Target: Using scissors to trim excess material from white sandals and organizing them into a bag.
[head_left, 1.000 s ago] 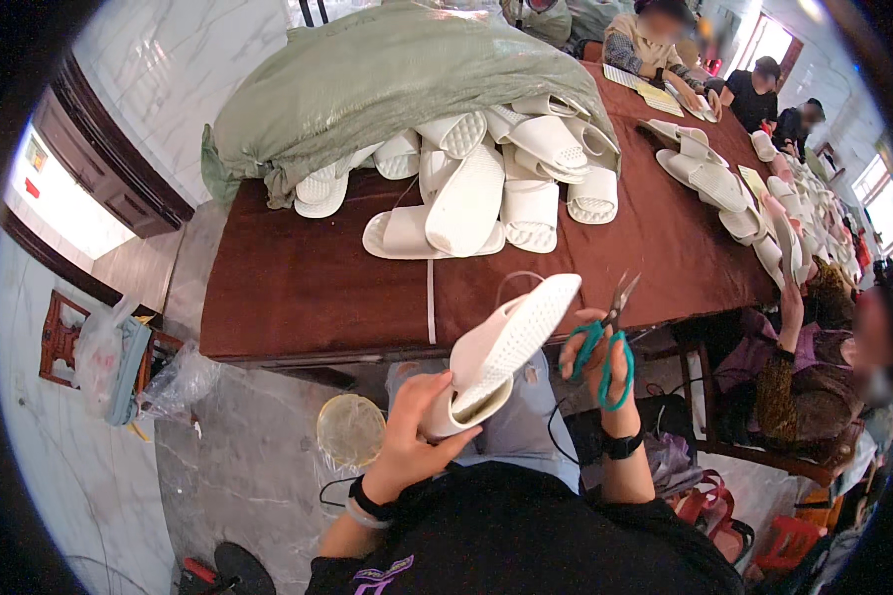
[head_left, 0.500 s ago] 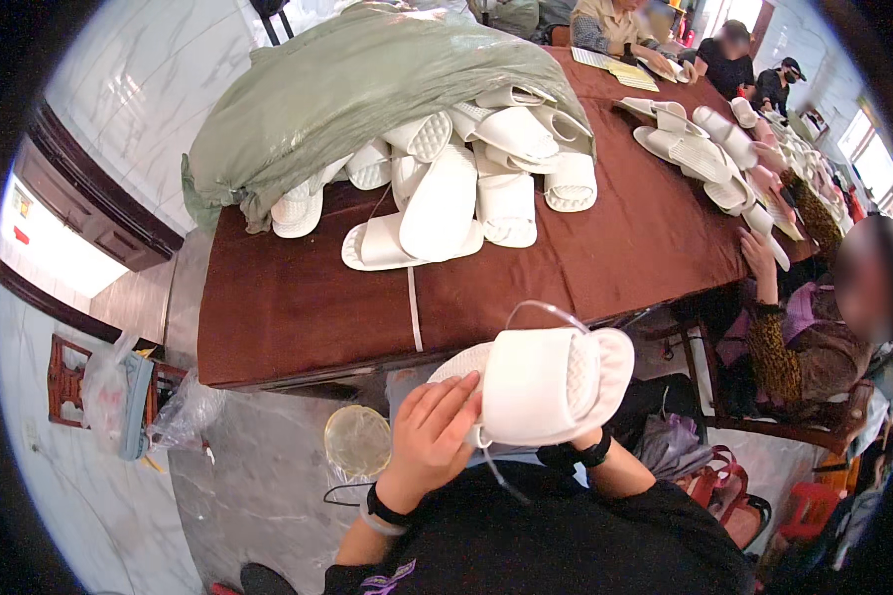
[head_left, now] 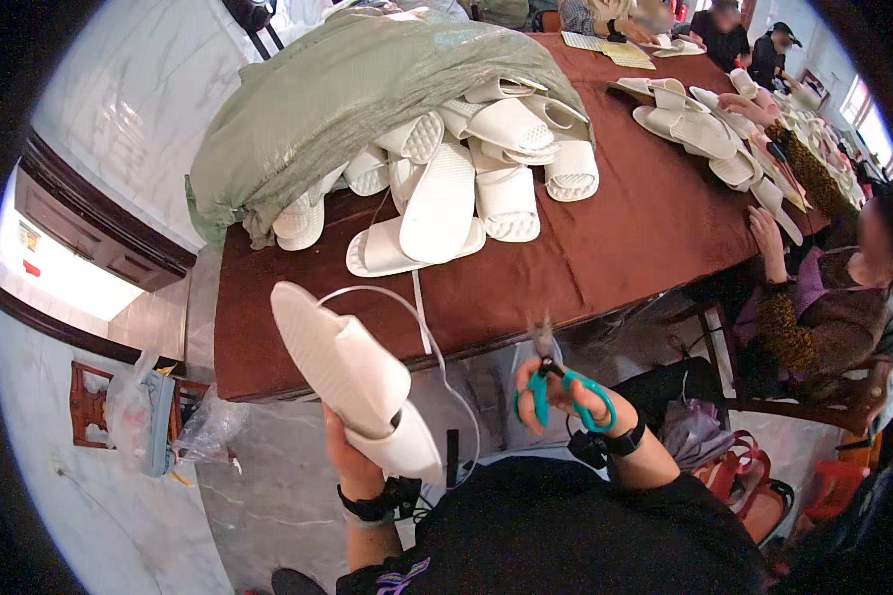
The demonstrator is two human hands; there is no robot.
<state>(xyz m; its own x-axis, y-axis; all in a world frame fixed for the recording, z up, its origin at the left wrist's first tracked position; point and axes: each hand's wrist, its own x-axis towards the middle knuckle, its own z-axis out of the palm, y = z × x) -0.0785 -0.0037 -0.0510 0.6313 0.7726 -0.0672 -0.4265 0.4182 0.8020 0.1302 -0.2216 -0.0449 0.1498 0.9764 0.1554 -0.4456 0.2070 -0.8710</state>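
Observation:
My left hand (head_left: 347, 458) is closed around a pair of white slippers (head_left: 342, 365), held tilted before the table's front edge. From the slippers a thin pale strip (head_left: 437, 362) loops out to the right and down toward my body. To the right, my right hand (head_left: 558, 399) grips teal-handled scissors (head_left: 550, 367) with fingers through the loops. Their blades point away from me and are blurred. The scissors are apart from the slippers.
A brown-covered table (head_left: 298, 337) bears a heap of white slippers (head_left: 442, 203) spilling from a green plastic sack (head_left: 367, 89). More slippers (head_left: 690, 139) lie at the right, beside a seated co-worker (head_left: 814, 317). Clear bags hang from a chair (head_left: 89, 402) at left.
The slippers have moved left and turned in my left hand. My right hand has come away from behind them to the right, and scissors now show in it.

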